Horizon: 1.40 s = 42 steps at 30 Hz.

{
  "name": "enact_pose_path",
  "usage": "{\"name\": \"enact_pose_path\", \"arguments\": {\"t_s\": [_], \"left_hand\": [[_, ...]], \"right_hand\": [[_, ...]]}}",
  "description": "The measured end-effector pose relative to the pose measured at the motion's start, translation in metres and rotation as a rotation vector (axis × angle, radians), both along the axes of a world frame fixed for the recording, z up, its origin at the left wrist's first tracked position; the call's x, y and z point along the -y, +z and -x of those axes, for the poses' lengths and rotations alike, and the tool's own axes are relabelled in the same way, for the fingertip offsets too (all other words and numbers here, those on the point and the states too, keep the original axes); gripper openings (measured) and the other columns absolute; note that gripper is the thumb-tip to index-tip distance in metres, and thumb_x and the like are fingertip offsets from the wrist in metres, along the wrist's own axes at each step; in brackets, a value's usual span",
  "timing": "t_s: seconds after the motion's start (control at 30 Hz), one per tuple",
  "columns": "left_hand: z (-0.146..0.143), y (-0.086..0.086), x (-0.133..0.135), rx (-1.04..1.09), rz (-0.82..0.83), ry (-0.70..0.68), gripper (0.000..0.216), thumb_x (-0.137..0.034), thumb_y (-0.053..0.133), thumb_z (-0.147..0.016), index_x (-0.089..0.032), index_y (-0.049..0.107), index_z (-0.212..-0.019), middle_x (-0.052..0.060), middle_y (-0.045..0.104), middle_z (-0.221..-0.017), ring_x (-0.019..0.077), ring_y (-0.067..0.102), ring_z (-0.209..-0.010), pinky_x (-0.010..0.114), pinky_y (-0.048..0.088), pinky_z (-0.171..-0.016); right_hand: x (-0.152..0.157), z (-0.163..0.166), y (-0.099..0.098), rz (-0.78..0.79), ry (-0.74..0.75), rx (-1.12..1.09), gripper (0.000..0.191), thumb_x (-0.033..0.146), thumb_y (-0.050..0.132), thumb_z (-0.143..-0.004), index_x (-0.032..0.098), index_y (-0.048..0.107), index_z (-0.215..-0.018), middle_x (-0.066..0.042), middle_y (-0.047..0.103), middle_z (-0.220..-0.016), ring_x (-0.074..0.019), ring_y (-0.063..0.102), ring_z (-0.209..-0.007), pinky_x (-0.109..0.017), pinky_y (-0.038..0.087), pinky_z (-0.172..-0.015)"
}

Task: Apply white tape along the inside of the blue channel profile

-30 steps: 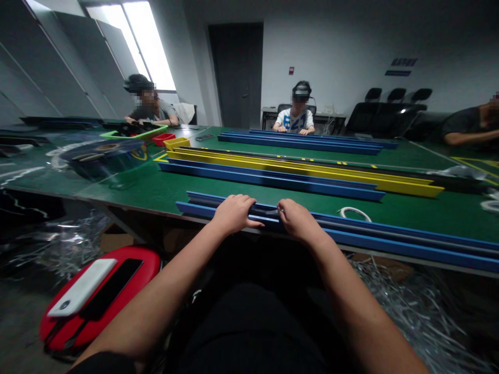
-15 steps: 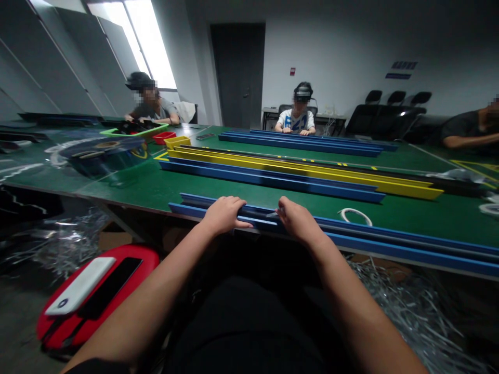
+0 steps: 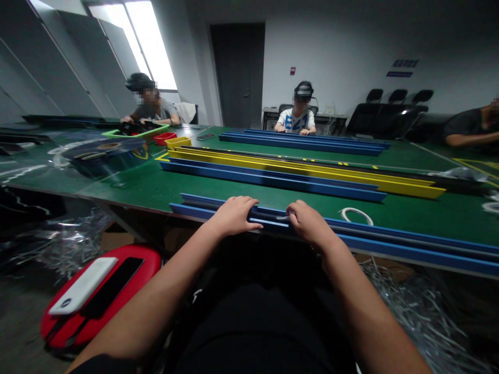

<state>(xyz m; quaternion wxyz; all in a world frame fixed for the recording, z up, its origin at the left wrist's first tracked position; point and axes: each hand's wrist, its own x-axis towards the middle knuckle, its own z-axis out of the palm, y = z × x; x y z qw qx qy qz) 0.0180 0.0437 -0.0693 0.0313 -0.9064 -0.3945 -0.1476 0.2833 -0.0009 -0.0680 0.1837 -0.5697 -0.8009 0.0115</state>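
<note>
A long blue channel bar (image 3: 390, 245) with a dark inner groove lies along the near edge of the green table. My left hand (image 3: 236, 215) is wrapped over it, fingers across the top and thumb along the front side. A short way to the right, my right hand (image 3: 307, 221) is closed in a pinch above the same bar. From its fingertips a thin pale strip (image 3: 282, 217) runs left toward the groove. Whether the strip is attached to the bar is too small to tell. Right of that hand, a white ring-shaped coil (image 3: 355, 210) rests behind the bar.
Beyond lie another blue bar (image 3: 343, 192), yellow bars (image 3: 413, 185) and farther blue bars (image 3: 296, 144). Left are a large roll (image 3: 105, 158) and small bins (image 3: 177, 142). A red stool (image 3: 152, 259) holds a white device (image 3: 83, 285). Several people sit around the table.
Both hands have shifted a little to the right along the blue channel bar. The right hand still pinches the pale strip.
</note>
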Motion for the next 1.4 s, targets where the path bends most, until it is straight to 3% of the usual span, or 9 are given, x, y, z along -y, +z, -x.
{"name": "enact_pose_path", "arguments": {"t_s": [0.17, 0.4, 0.57, 0.73, 0.87, 0.97, 1.2, 1.4], "left_hand": [[-0.040, 0.003, 0.010, 0.015, 0.008, -0.077, 0.074, -0.070, 0.062, -0.078, -0.022, 0.051, -0.133, 0.012, 0.062, -0.127, 0.0304, 0.056, -0.119, 0.041, 0.041, -0.101], [-0.079, -0.008, 0.010, 0.015, 0.014, -0.071, 0.080, -0.078, 0.059, -0.074, -0.021, 0.053, -0.129, 0.013, 0.064, -0.122, 0.0315, 0.059, -0.113, 0.042, 0.044, -0.096], [-0.081, -0.013, 0.009, -0.010, 0.009, -0.023, 0.082, -0.084, 0.051, -0.074, -0.020, 0.055, -0.124, 0.012, 0.067, -0.114, 0.0318, 0.062, -0.106, 0.043, 0.045, -0.091], [-0.079, -0.015, 0.012, -0.021, -0.016, -0.016, 0.078, -0.084, 0.048, -0.075, -0.021, 0.058, -0.119, 0.010, 0.068, -0.109, 0.0309, 0.064, -0.103, 0.042, 0.045, -0.090], [-0.080, -0.016, 0.012, -0.030, -0.018, -0.003, 0.076, -0.083, 0.048, -0.076, -0.021, 0.059, -0.118, 0.011, 0.068, -0.110, 0.0306, 0.063, -0.103, 0.041, 0.044, -0.090], [-0.080, -0.016, 0.012, -0.029, -0.022, -0.007, 0.075, -0.083, 0.047, -0.077, -0.020, 0.060, -0.117, 0.011, 0.068, -0.109, 0.0309, 0.064, -0.103, 0.041, 0.044, -0.089], [-0.080, -0.013, 0.014, -0.034, -0.020, 0.000, 0.074, -0.082, 0.050, -0.076, -0.021, 0.060, -0.116, 0.011, 0.069, -0.107, 0.0306, 0.064, -0.102, 0.041, 0.045, -0.089], [-0.083, -0.012, 0.011, -0.064, -0.015, 0.023, 0.079, -0.087, 0.050, -0.071, -0.019, 0.062, -0.110, 0.012, 0.069, -0.105, 0.0308, 0.065, -0.100, 0.040, 0.046, -0.086]], "right_hand": [[0.002, -0.007, -0.001, -0.032, -0.001, 0.026, 0.022, 0.043, 0.056, -0.093, 0.021, 0.060, -0.091, -0.005, 0.058, -0.090, -0.0176, 0.055, -0.079, -0.027, 0.039, -0.072], [0.000, -0.020, -0.014, -0.019, -0.026, -0.085, 0.003, 0.021, 0.053, -0.089, 0.022, 0.053, -0.092, -0.003, 0.060, -0.087, -0.0163, 0.054, -0.074, -0.027, 0.037, -0.067], [-0.003, -0.026, -0.020, 0.008, -0.014, -0.261, 0.019, 0.013, 0.044, -0.087, 0.022, 0.052, -0.101, -0.004, 0.064, -0.092, -0.0175, 0.058, -0.079, -0.027, 0.041, -0.071], [-0.006, -0.026, -0.021, -0.058, 0.037, -0.208, 0.022, 0.012, 0.041, -0.085, 0.020, 0.056, -0.099, -0.007, 0.060, -0.097, -0.0193, 0.057, -0.090, -0.029, 0.042, -0.081], [-0.002, -0.023, -0.018, -0.063, 0.011, -0.104, 0.012, 0.028, 0.047, -0.093, 0.022, 0.057, -0.095, -0.005, 0.056, -0.091, -0.0183, 0.055, -0.081, -0.028, 0.041, -0.074], [0.000, -0.024, -0.019, -0.069, 0.013, -0.070, 0.016, 0.037, 0.059, -0.090, 0.022, 0.055, -0.092, -0.004, 0.056, -0.090, -0.0173, 0.053, -0.076, -0.027, 0.038, -0.068], [-0.006, -0.027, -0.021, -0.018, -0.068, -0.146, 0.013, 0.032, 0.055, -0.092, 0.023, 0.049, -0.086, -0.003, 0.061, -0.080, -0.0167, 0.052, -0.068, -0.026, 0.034, -0.062], [-0.001, -0.023, -0.016, 0.077, -0.112, -0.246, 0.008, 0.027, 0.047, -0.094, 0.024, 0.049, -0.102, -0.004, 0.066, -0.081, -0.0170, 0.057, -0.067, -0.025, 0.035, -0.061]]}}
